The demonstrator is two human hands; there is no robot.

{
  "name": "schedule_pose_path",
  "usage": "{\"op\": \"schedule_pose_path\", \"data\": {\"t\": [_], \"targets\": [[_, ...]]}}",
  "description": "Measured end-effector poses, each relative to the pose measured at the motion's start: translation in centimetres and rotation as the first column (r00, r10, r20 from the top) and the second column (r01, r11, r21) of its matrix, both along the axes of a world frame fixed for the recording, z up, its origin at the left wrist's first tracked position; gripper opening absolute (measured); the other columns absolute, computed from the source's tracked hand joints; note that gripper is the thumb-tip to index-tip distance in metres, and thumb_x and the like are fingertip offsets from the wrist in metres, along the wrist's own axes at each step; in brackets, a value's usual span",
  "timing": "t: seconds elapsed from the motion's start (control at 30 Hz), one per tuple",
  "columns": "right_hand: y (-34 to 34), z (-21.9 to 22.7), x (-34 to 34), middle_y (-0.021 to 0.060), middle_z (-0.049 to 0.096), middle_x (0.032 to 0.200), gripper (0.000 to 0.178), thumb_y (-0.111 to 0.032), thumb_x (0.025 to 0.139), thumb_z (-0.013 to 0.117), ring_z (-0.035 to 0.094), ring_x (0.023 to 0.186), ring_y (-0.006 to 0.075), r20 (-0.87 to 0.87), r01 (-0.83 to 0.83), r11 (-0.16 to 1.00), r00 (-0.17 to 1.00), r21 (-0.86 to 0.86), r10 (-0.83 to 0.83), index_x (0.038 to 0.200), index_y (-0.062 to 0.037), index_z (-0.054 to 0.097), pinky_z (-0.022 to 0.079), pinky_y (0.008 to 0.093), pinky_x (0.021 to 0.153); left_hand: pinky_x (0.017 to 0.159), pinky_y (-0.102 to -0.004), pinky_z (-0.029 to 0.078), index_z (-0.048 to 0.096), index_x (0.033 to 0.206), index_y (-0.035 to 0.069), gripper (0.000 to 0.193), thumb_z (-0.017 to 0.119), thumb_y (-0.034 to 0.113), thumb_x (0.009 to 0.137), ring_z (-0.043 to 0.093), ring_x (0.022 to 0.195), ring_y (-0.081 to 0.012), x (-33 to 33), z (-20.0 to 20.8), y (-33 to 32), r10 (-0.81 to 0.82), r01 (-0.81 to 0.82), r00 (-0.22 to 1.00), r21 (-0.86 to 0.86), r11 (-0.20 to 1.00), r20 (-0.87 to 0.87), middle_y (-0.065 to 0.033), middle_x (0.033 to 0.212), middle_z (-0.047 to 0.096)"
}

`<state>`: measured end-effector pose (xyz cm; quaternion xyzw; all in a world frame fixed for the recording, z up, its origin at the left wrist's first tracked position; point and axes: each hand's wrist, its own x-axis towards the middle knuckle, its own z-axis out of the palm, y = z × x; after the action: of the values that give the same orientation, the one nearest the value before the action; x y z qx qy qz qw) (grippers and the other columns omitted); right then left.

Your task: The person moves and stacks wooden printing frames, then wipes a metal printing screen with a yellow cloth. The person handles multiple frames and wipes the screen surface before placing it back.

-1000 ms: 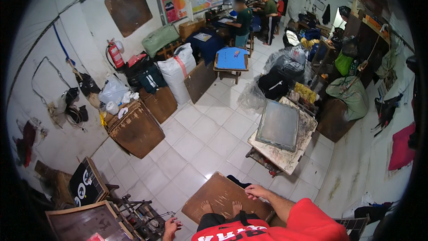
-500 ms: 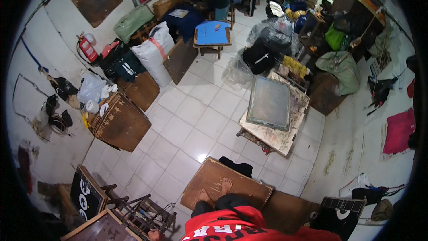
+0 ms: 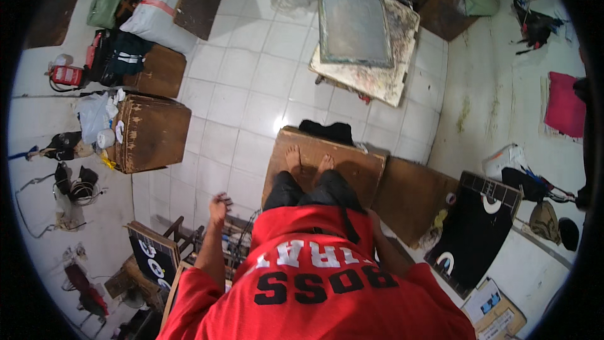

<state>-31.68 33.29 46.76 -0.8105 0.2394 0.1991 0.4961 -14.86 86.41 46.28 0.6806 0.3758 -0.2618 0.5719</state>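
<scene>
My left hand (image 3: 219, 208) hangs in the air to the left of my body, fingers apart, with nothing visible in it. Below it are the thin dark bars of a rack or stand (image 3: 238, 239). My right hand (image 3: 372, 216) is down beside my right hip, partly hidden by my body and the red shirt (image 3: 314, 226); its fingers do not show. Both bare feet rest on a worn brown wooden board (image 3: 275, 167), and a black cloth (image 3: 327, 131) lies at its far edge.
Ahead stands a stained table (image 3: 408, 50) bearing a framed screen (image 3: 355, 28). Brown board (image 3: 412, 195) and a panel with black cloth (image 3: 475, 230) are at right. A brown cabinet (image 3: 157, 132), a fire extinguisher (image 3: 66, 75) and a white sack (image 3: 157, 19) line the left.
My view has tilted down toward my body. The left hand, earlier low at the bottom edge by the rack, now shows higher with its forearm. My right forearm has come into view.
</scene>
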Motion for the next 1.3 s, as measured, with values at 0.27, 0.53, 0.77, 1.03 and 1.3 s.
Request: {"op": "schedule_pose_path", "data": {"t": [0.27,0.53,0.77,1.03,1.3], "targets": [[-5.0,-2.7,-5.0,0.0107,0.064,0.09,0.036,-0.034,0.088,0.046,0.059,0.081,0.0221,-0.17,0.082,0.993,0.983,0.09,-0.066,0.104,-0.006,0.063,0.045,0.0344,0.074,0.06,-0.033,0.051,0.041,0.124,-0.001,0.047,0.039,0.0,0.077,0.063,0.083,-0.0275,2.9,2.6,-6.0,-0.159,0.168,0.975,0.042,0.985,-0.158,-0.0209,0.106,0.058],[-7.0,4.5,-5.6,0.0091,0.064,0.079,0.029,-0.01,0.082,0.053,0.063,0.064,0.0146,-0.497,0.611,0.791,0.695,0.025,-0.521,0.11,-0.0036,0.058,0.049,0.0265,0.05,0.068,-0.0423,0.05,0.043,0.126,0.003,0.047,0.045,0.002,0.079,0.063,0.086,-0.0294,6.7,-1.9,-13.2,-0.538,0.492,0.803,-0.223,0.841,-0.258,-0.0191,0.107,0.059],[-7.5,-0.4,-4.5,0.0091,0.066,0.086,0.025,-0.017,0.085,0.057,0.064,0.072,0.0197,-0.433,0.472,0.881,0.79,-0.021,-0.434,0.105,-0.0023,0.061,0.051,0.0311,0.058,0.071,-0.036,0.05,0.042,0.125,0.0,0.046,0.041,0.001,0.079,0.062,0.089,-0.0265,16.3,0.7,-19.0,-0.346,0.351,0.935,-0.068,0.934,0.073,-0.02,0.108,0.058],[-21.2,-2.6,-1.2,0.0095,0.065,0.079,0.027,-0.017,0.083,0.059,0.062,0.06,0.016,-0.372,0.279,0.946,0.906,0.163,-0.203,0.106,-0.002,0.061,0.049,0.0302,0.051,0.065,-0.0361,0.052,0.043,0.123,-0.001,0.047,0.037,-0.002,0.076,0.063,0.084,-0.0255,1.6,2.9,-20.9,-0.06,0.06,0.998,-0.034,0.998,0.013,-0.0189,0.104,0.059],[-29.8,0.1,7.6,0.0055,0.062,0.085,0.022,-0.018,0.089,0.052,0.06,0.061,0.013,-0.32,0.398,0.916,0.862,-0.055,-0.394,0.108,-0.0072,0.057,0.049,0.0271,0.05,0.046,-0.0314,0.046,0.046,0.117,-0.001,0.043,0.039,-0.007,0.075,0.062,0.061,-0.0228,-20.5,0.4,-20.2,0.123,-0.131,0.959,-0.015,0.991,-0.255,-0.0155,0.086,0.063]]}}
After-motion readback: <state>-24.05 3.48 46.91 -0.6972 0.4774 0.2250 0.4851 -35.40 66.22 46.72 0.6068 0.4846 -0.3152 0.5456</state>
